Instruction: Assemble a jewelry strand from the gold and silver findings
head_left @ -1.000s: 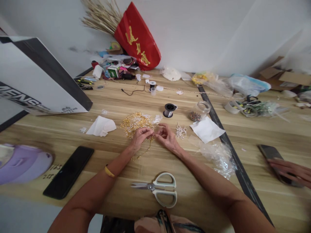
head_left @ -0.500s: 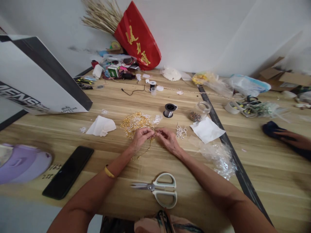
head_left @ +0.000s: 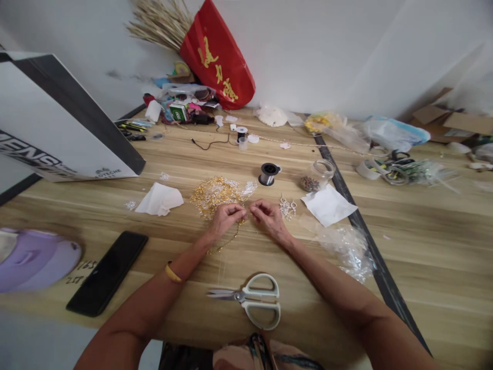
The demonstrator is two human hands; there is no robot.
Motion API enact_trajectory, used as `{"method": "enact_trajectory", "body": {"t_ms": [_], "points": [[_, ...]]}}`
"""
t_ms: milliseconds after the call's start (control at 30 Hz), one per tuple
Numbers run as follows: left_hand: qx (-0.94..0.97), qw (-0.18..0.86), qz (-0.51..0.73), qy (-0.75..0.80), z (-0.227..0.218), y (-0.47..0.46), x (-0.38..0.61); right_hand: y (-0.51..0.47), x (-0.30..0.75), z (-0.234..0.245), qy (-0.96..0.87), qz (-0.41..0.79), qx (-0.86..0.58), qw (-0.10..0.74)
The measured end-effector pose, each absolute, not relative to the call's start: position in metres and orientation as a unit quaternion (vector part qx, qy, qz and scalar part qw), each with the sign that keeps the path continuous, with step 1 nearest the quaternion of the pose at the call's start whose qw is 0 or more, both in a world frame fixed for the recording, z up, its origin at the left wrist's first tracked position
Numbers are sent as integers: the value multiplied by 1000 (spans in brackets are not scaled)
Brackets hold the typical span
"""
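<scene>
My left hand [head_left: 225, 218] and my right hand [head_left: 268, 218] meet at the middle of the wooden table [head_left: 246, 164], fingertips pinched almost together. A thin gold chain [head_left: 227, 240] hangs from my left fingers and trails onto the wood. What my right fingers pinch is too small to make out. Just beyond the hands lies a heap of gold beads and chain [head_left: 215, 192]. A small cluster of silver findings [head_left: 287, 208] sits right of my right hand.
White-handled scissors [head_left: 254, 300] lie near me. A black phone [head_left: 108, 272] and a purple cap [head_left: 34, 259] are at the left, by a white and black box [head_left: 57, 128]. A wire spool [head_left: 268, 173], glass jar [head_left: 318, 177], paper [head_left: 327, 205], plastic wrap [head_left: 346, 249] and red bag [head_left: 217, 59] lie beyond.
Another person's hand and the phone at the far right have gone out of view. My two hands have drawn closer, fingertips nearly touching.
</scene>
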State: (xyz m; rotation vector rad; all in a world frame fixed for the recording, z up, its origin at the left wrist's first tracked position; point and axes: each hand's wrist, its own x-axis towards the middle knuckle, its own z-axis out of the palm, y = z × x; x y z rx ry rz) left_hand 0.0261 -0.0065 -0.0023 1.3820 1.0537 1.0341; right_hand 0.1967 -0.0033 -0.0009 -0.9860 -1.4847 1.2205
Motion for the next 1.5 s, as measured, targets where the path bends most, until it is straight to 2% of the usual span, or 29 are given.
{"method": "enact_trajectory", "body": {"t_ms": [400,733,1133,1500], "points": [[571,547,433,432,-3,-5,26,-3,201,-6,-697,389,-404,446],[519,558,467,449,2,-6,27,-8,197,-3,-637,532,-398,392],[506,578,481,423,-3,-5,26,-5,196,-6,-620,540,-394,412],[508,564,491,427,-1,-4,26,-7,195,-4,-621,552,-401,387]]}}
